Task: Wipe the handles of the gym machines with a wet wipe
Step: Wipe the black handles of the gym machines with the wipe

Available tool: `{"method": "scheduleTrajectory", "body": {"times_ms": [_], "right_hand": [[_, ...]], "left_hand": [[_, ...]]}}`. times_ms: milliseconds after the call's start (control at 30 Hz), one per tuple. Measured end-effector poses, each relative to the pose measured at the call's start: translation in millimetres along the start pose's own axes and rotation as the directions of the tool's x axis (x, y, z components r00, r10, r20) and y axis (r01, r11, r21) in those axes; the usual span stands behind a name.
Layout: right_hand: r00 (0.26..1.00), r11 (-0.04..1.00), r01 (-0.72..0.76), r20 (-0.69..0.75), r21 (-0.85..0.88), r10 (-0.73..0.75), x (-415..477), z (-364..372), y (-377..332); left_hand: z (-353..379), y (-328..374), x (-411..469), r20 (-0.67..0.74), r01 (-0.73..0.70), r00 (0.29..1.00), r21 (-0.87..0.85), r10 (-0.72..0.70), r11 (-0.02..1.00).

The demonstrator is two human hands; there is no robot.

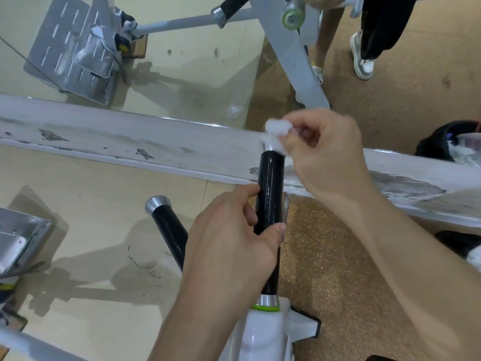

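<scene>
Left hand [231, 238] curls round lower half of black handle [270, 194]. Handle's long axis runs away from person, cap at far end. Right hand [325, 155] pinches wet wipe [277, 130] at cap, nearer; next stroke likely runs down toward left hand.

No legible text, brand, number or sign. Torn white label scrap [96, 31] on the grey slotted metal footplate [59, 48], far up-left of the black glossy cylindrical handle [269, 194]: too blurred to read. Small yellow patch [124, 47] just right of that scrap: same.
</scene>
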State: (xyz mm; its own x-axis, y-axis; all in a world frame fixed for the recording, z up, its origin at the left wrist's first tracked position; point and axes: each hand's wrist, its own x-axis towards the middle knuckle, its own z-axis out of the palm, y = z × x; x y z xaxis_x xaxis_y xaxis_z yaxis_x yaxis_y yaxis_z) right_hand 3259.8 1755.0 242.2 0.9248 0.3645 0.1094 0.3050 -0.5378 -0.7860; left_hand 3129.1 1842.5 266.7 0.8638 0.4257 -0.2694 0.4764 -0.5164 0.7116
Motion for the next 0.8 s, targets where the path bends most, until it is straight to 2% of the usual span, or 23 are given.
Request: {"method": "scheduleTrajectory", "body": {"times_ms": [67, 167, 300, 333, 433, 467, 567, 667, 733, 800], "right_hand": [[0.989, 0.998, 0.046, 0.145, -0.033, -0.041, -26.4, 3.9, -3.7], [0.998, 0.996, 0.063, 0.031, -0.058, -0.061, -19.4, 15.4, -1.6], [0.993, 0.999, 0.006, -0.117, -0.05, -0.012, 11.6, 14.6, -3.9], [0.994, 1.0, 0.01, -0.109, -0.022, -0.013, 5.5, 11.6, -4.9], [0.995, 0.998, 0.057, 0.085, -0.001, -0.057, -26.0, 13.1, -2.6], [0.994, 0.999, 0.042, 0.104, 0.004, -0.042, -27.4, 15.8, -0.2], [1.0, 1.0, -0.004, 0.003, -0.011, 0.004, -5.9, 18.6, -1.9], [1.0, 0.997, -0.001, 0.026, -0.071, 0.003, 3.0, 12.2, -9.0], [0.988, 0.994, -0.095, 0.131, 0.062, 0.087, -7.0, 3.6, -11.9], [0.936, 0.906, -0.301, 0.272, 0.298, 0.222, -19.6, -6.3, -11.8]], "left_hand": [[-0.1, -0.7, 0.9, 0.001, -0.001, 1.0, 0.01, 0.001, 1.0], [0.9, -2.5, 1.7, 0.004, -0.01, 1.0, 0.005, 0.01, 1.0], [0.1, -2.9, 4.0, -0.022, -0.039, 0.999, -0.027, 0.039, 0.999], [0.1, -2.8, 5.7, -0.045, -0.054, 0.998, -0.058, 0.051, 0.997], [1.9, -1.9, 12.3, -0.16, -0.147, 0.979, -0.113, 0.128, 0.983], [3.0, -1.9, 15.2, -0.191, -0.192, 0.967, -0.106, 0.169, 0.976], [5.6, -2.2, 27.2, -0.182, -0.265, 0.951, -0.07, 0.249, 0.962], [3.8, -0.9, 43.3, -0.149, -0.253, 0.96, -0.104, 0.236, 0.962], [0.8, 2.0, 49.3, -0.14, -0.212, 0.972, -0.179, 0.188, 0.961], [-1.9, 2.3, 49.3, -0.128, -0.161, 0.983, -0.233, 0.134, 0.959]]}}
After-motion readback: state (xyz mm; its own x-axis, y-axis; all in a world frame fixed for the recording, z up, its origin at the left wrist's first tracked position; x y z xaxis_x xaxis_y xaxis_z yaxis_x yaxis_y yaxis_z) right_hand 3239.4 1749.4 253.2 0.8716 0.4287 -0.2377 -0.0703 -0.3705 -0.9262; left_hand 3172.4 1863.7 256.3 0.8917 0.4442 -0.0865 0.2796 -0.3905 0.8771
